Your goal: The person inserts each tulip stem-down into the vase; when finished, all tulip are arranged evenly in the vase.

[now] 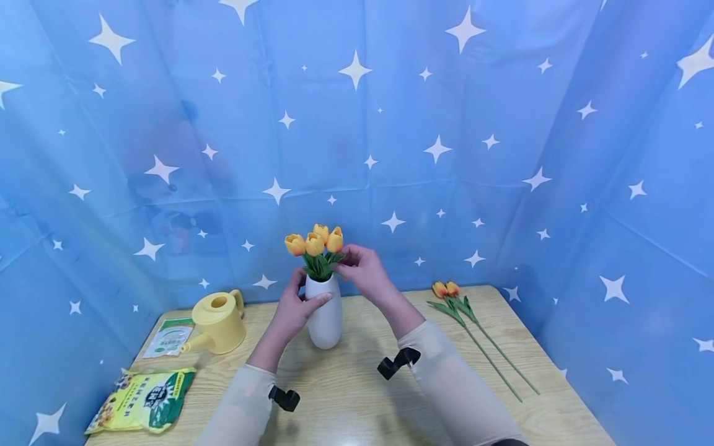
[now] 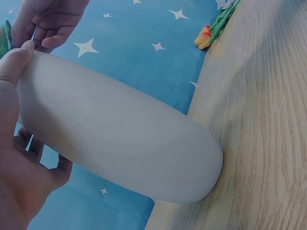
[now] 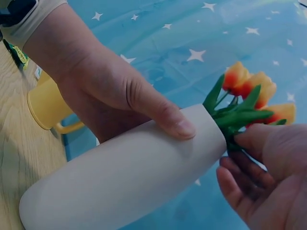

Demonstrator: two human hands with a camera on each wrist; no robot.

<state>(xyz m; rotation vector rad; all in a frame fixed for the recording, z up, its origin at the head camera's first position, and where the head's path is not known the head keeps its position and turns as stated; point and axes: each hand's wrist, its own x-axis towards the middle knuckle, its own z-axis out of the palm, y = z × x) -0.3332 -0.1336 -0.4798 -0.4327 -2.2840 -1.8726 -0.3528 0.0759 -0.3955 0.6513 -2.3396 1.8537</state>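
Observation:
A white vase (image 1: pixel 325 322) stands on the table and holds several orange-yellow tulips (image 1: pixel 315 244) with green leaves. My left hand (image 1: pixel 292 305) grips the vase near its top, the thumb (image 3: pixel 177 125) lying along the near side. At the vase mouth, my right hand (image 1: pixel 365 272) pinches a tulip low on its stem, among the leaves (image 3: pixel 244 115). The pinched part is partly hidden by the fingers in the right wrist view. In the left wrist view the vase (image 2: pixel 120 124) fills the middle, with the right hand (image 2: pixel 53 21) above its rim.
Two more tulips (image 1: pixel 452 290) with long stems lie at the table's right. On the left are a yellow watering can (image 1: pixel 220 325), a white-and-green packet (image 1: pixel 169 339) and a yellow-green bag (image 1: pixel 142 399). A blue star-patterned curtain (image 1: pixel 357 136) hangs behind the table (image 1: pixel 346 402).

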